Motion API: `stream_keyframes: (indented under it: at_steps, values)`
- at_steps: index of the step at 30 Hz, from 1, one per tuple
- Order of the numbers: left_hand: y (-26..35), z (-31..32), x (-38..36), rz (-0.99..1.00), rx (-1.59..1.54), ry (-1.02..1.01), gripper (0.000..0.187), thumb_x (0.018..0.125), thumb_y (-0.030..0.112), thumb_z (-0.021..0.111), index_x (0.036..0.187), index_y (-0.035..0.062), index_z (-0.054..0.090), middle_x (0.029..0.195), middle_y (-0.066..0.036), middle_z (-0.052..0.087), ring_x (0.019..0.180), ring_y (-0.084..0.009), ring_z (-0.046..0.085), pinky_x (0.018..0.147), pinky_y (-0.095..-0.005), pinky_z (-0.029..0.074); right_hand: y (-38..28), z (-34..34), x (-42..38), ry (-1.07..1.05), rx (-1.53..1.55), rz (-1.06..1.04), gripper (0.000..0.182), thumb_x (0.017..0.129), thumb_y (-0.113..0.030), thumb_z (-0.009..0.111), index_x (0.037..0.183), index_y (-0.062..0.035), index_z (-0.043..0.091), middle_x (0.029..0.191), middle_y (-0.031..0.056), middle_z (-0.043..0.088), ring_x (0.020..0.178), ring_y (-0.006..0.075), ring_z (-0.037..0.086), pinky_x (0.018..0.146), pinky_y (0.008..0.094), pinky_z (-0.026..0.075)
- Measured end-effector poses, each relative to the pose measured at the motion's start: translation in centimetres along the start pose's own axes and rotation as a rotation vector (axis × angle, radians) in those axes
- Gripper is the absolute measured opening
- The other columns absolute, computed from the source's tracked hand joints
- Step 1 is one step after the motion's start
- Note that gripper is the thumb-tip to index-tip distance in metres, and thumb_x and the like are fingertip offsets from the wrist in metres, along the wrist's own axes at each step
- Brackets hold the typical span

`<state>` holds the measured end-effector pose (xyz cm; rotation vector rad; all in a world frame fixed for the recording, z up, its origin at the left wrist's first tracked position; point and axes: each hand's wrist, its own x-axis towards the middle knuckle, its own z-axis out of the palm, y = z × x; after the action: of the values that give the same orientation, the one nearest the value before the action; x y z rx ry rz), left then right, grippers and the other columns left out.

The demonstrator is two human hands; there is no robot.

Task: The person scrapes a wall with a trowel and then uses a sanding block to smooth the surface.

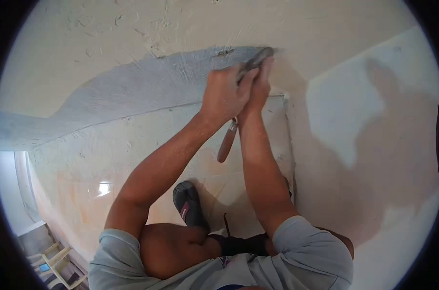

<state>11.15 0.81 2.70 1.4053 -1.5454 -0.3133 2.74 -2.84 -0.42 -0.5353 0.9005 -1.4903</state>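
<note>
My left hand (224, 92) is closed around a dark grey, block-like tool (254, 64), blurred by motion and partly covered by the fingers. Close beside it, my right hand (259, 87) grips the same tool with its fingers pressed along it. The tool lies against the rough plastered wall (190, 26), at the upper edge of a smoother grey band (147, 84). Below my hands, the brown handle (227, 143) of a hand tool points down between my forearms; its far end is hidden behind them.
A pale, glossy tiled floor (93, 159) meets the wall along a dark joint. To the right stands another wall (374, 140) carrying my shadow. My dark shoe (186, 198) is on the floor, near a thin dark rod (227, 224). A cream plastic chair (59, 263) stands at lower left.
</note>
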Motion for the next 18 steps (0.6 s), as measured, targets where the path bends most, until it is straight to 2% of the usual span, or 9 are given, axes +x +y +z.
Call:
stream_keyframes:
  at_steps: [3, 5, 6, 8, 9, 12, 13, 15, 18]
  values:
    - [2.1, 0.2, 0.8, -0.003, -0.145, -0.062, 0.028, 0.094, 0.022, 0.064, 0.083, -0.0037, 0.067, 0.072, -0.028, 0.061, 0.070, -0.0483, 0.061, 0.060, -0.0459, 0.050, -1.8, 0.4, -0.9, 0.114, -0.207, -0.012, 0.060, 0.104, -0.056, 0.045, 0.078, -0.0053, 0.065, 0.079, 0.0033, 0.063, 0.070, 0.0141, 0.054, 0.068, 0.0345, 0.048]
    - [0.8, -1.3, -1.0, -0.118, -0.039, -0.064, 0.028, 0.094, 0.023, 0.066, 0.096, -0.0047, 0.070, 0.075, -0.025, 0.066, 0.065, -0.0358, 0.068, 0.062, -0.0370, 0.053, 1.4, 0.2, -1.3, 0.069, -0.161, 0.039, 0.061, 0.103, -0.055, 0.048, 0.084, -0.0002, 0.067, 0.079, 0.0051, 0.063, 0.074, 0.0138, 0.055, 0.069, 0.0342, 0.047]
    - [0.4, -2.6, -2.2, -0.219, -0.024, -0.045, 0.028, 0.094, 0.023, 0.066, 0.099, -0.0045, 0.071, 0.075, -0.024, 0.067, 0.067, -0.0283, 0.070, 0.064, -0.0357, 0.053, 2.8, 0.8, -2.6, 0.067, -0.102, 0.108, 0.062, 0.103, -0.055, 0.049, 0.087, 0.0019, 0.068, 0.079, 0.0058, 0.063, 0.075, 0.0139, 0.055, 0.069, 0.0341, 0.047]
    - [-0.8, -5.1, -5.3, -0.347, -0.003, -0.012, 0.030, 0.095, 0.024, 0.064, 0.104, -0.0038, 0.071, 0.077, -0.021, 0.070, 0.072, -0.0163, 0.070, 0.066, -0.0338, 0.054, 5.1, 1.0, -5.6, -0.039, -0.371, 0.175, 0.063, 0.103, -0.053, 0.051, 0.090, 0.0064, 0.068, 0.084, 0.0068, 0.065, 0.078, 0.0151, 0.055, 0.073, 0.0344, 0.047]
    - [-1.1, -5.9, -6.2, -0.376, 0.004, 0.011, 0.030, 0.095, 0.024, 0.064, 0.107, -0.0033, 0.071, 0.077, -0.020, 0.070, 0.075, -0.0119, 0.069, 0.067, -0.0332, 0.054, 5.8, 1.6, -6.8, -0.052, -0.267, 0.225, 0.062, 0.103, -0.054, 0.051, 0.087, 0.0034, 0.067, 0.082, 0.0057, 0.063, 0.078, 0.0138, 0.053, 0.072, 0.0330, 0.046]
    - [-1.0, -5.5, -5.6, -0.285, 0.031, 0.015, 0.030, 0.095, 0.024, 0.064, 0.107, -0.0028, 0.072, 0.077, -0.019, 0.070, 0.074, -0.0111, 0.069, 0.066, -0.0334, 0.054, 5.5, 2.0, -6.2, -0.022, -0.279, 0.203, 0.066, 0.103, -0.059, 0.045, 0.081, 0.0004, 0.065, 0.076, 0.0051, 0.060, 0.075, 0.0129, 0.051, 0.069, 0.0322, 0.046]
    - [-0.2, -4.4, -3.8, -0.288, 0.061, -0.017, 0.029, 0.095, 0.024, 0.065, 0.101, -0.0036, 0.071, 0.075, -0.022, 0.068, 0.068, -0.0225, 0.072, 0.063, -0.0350, 0.053, 4.1, 1.7, -4.7, -0.023, -0.379, 0.125, 0.068, 0.103, -0.060, 0.043, 0.079, -0.0004, 0.063, 0.075, 0.0045, 0.060, 0.072, 0.0134, 0.050, 0.067, 0.0325, 0.046]
    - [1.0, -1.3, -0.4, -0.060, 0.084, -0.034, 0.029, 0.094, 0.024, 0.066, 0.095, -0.0041, 0.070, 0.072, -0.025, 0.064, 0.063, -0.0395, 0.065, 0.059, -0.0375, 0.051, 2.1, -0.3, -0.9, -0.062, -0.143, 0.081, 0.058, 0.104, -0.054, 0.049, 0.080, -0.0033, 0.064, 0.080, 0.0027, 0.060, 0.072, 0.0130, 0.052, 0.069, 0.0319, 0.047]
    - [1.8, -0.3, 0.3, -0.015, -0.025, -0.076, 0.029, 0.094, 0.024, 0.066, 0.091, -0.0044, 0.069, 0.070, -0.026, 0.060, 0.065, -0.0486, 0.054, 0.057, -0.0399, 0.049, -0.3, -0.4, -1.1, -0.049, 0.109, 0.127, 0.057, 0.103, -0.058, 0.048, 0.084, -0.0060, 0.064, 0.081, 0.0011, 0.060, 0.071, 0.0132, 0.053, 0.068, 0.0325, 0.048]
